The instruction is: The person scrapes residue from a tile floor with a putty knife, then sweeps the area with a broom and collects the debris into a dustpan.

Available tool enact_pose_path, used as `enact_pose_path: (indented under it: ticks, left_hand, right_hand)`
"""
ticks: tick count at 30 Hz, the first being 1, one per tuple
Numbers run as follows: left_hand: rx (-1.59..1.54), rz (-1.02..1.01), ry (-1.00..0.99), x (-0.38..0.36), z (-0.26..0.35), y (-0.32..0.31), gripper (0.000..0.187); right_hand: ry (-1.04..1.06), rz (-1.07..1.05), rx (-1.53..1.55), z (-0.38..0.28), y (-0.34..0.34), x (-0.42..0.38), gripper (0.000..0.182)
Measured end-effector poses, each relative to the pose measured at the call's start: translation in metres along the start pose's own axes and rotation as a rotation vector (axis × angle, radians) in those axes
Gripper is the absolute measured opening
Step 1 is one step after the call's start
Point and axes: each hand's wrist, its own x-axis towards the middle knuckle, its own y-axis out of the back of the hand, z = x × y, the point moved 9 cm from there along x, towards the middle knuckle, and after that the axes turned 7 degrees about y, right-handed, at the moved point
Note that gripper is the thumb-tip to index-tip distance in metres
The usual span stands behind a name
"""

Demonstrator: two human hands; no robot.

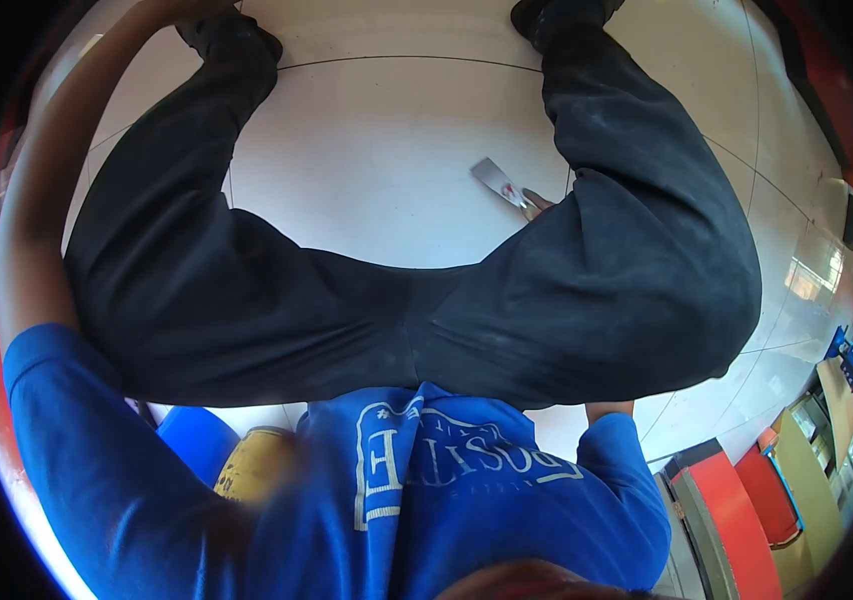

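Observation:
A putty knife (494, 178) with a wide, flat metal blade shows over the pale floor between my legs. My right hand (538, 203) is closed on its handle. Only some fingers show; my right thigh hides the rest of that hand, and my right forearm passes behind the thigh. My left arm stretches along the outside of my left leg. At the top edge my left hand (184, 7) is near my left shoe (264, 42), mostly cut off by the frame. Its fingers are not clear.
Light floor tiles (376, 150) with dark joints lie under me. Behind my left thigh stand a blue container (196, 440) and a worn yellow container (254, 462). At the lower right are a red panel (731, 520) and boards (806, 490). Both legs are bent wide apart.

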Motion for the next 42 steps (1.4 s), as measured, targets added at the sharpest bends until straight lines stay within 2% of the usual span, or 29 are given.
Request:
enact_pose_path:
  ticks: [1,4,6,8,9,10,11,12,13,14,15,16,17,18,20,21,23,24,25,26,27,29,31,33,36,37,40,42]
  left_hand:
    - [-0.030,-0.010,0.074,-0.010,-0.039,-0.023,0.038]
    - [-0.297,0.071,0.556,-0.105,-0.164,-0.106,0.032]
    - [-0.393,0.059,0.650,-0.125,-0.155,-0.131,0.033]
    - [-0.526,0.047,0.833,-0.162,-0.139,-0.144,0.035]
    - [-0.583,0.040,0.920,-0.176,-0.132,-0.149,0.036]
    - [-0.634,0.036,1.000,-0.181,-0.126,-0.154,0.037]
    - [-0.640,0.023,0.975,-0.166,-0.112,-0.153,0.037]
    - [-0.597,0.119,0.914,-0.141,-0.087,-0.138,0.036]
    - [-0.549,0.232,0.862,-0.121,-0.063,-0.114,0.034]
    - [-0.563,0.232,0.628,-0.099,-0.019,-0.092,0.030]
    - [-0.569,0.224,0.405,-0.091,0.022,-0.073,0.026]
    - [-0.493,0.141,0.251,-0.089,0.047,-0.067,0.023]
    - [-0.414,0.068,0.106,-0.085,0.073,-0.060,0.020]
    - [-0.489,0.033,0.073,-0.084,0.102,-0.053,0.018]
    - [-0.469,-0.038,-0.094,-0.089,0.151,-0.045,0.016]
    - [-0.470,-0.029,-0.090,-0.090,0.157,-0.041,0.016]
    - [-0.366,-0.220,-0.017,-0.102,0.157,-0.051,0.021]
    - [-0.378,-0.230,0.006,-0.108,0.157,-0.052,0.021]
    - [-0.371,-0.268,0.029,-0.107,0.154,-0.056,0.024]
    - [-0.362,-0.297,0.057,-0.107,0.149,-0.060,0.028]
    - [-0.334,-0.289,0.082,-0.108,0.147,-0.064,0.033]
    - [-0.268,-0.299,0.032,-0.118,0.157,-0.081,0.034]
    - [-0.187,-0.295,0.027,-0.117,0.156,-0.077,0.035]
    - [-0.116,-0.411,-0.007,-0.116,0.169,-0.073,0.036]
    - [-0.135,-0.483,0.003,-0.112,0.171,-0.073,0.045]
    - [-0.145,-0.434,0.001,-0.111,0.171,-0.072,0.047]
    - [-0.045,-0.489,0.027,-0.109,0.172,-0.075,0.050]
    - [-0.057,-0.531,0.035,-0.110,0.176,-0.071,0.051]
  right_hand:
    - [0.019,-0.038,-0.078,-0.004,-0.011,0.011,0.026]
    - [-0.026,-0.172,-0.277,-0.004,-0.034,0.048,0.024]
    - [-0.098,-0.202,-0.312,0.016,-0.038,0.066,0.023]
    - [0.267,0.133,-0.149,0.057,-0.027,0.053,0.022]
    - [0.260,0.127,-0.158,0.048,-0.025,0.063,0.022]
    - [0.279,-0.097,-0.457,0.024,-0.041,0.080,0.021]
    - [0.249,-0.203,-0.606,0.002,-0.049,0.082,0.020]
    - [0.233,-0.315,-0.753,-0.020,-0.058,0.084,0.020]
    - [0.048,-0.236,-0.656,-0.043,-0.054,0.093,0.020]
    - [-0.116,-0.154,-0.554,-0.050,-0.052,0.097,0.020]
    - [0.063,-0.146,-0.539,-0.037,-0.060,0.091,0.021]
    - [0.065,-0.142,-0.535,-0.001,-0.064,0.082,0.021]
    - [0.191,-0.031,-0.395,0.024,-0.057,0.080,0.021]
    - [0.319,0.072,-0.256,0.028,-0.048,0.080,0.022]
    - [0.255,-0.070,-0.391,-0.041,-0.056,0.094,0.022]
    - [0.127,-0.084,-0.474,-0.049,-0.061,0.103,0.022]
    - [-0.063,-0.207,-0.511,-0.048,-0.058,0.105,0.023]
    - [0.132,-0.241,-0.445,-0.019,-0.050,0.101,0.025]
    - [0.234,-0.146,-0.309,-0.006,-0.041,0.088,0.026]
    - [0.342,-0.053,-0.171,-0.025,-0.036,0.087,0.027]
    - [0.355,-0.057,-0.171,-0.033,-0.038,0.099,0.027]
    - [0.059,-0.240,-0.581,-0.050,-0.072,0.105,0.028]
    - [0.065,-0.271,-0.565,-0.057,-0.079,0.114,0.028]
    - [0.062,-0.354,-0.578,-0.058,-0.079,0.102,0.029]
    - [0.173,-0.294,-0.445,-0.033,-0.064,0.085,0.029]
    - [0.149,-0.326,-0.548,-0.051,-0.070,0.091,0.030]
    - [0.042,-0.318,-0.521,-0.060,-0.102,0.121,0.030]
    - [-0.017,-0.336,-0.505,-0.057,-0.099,0.116,0.030]
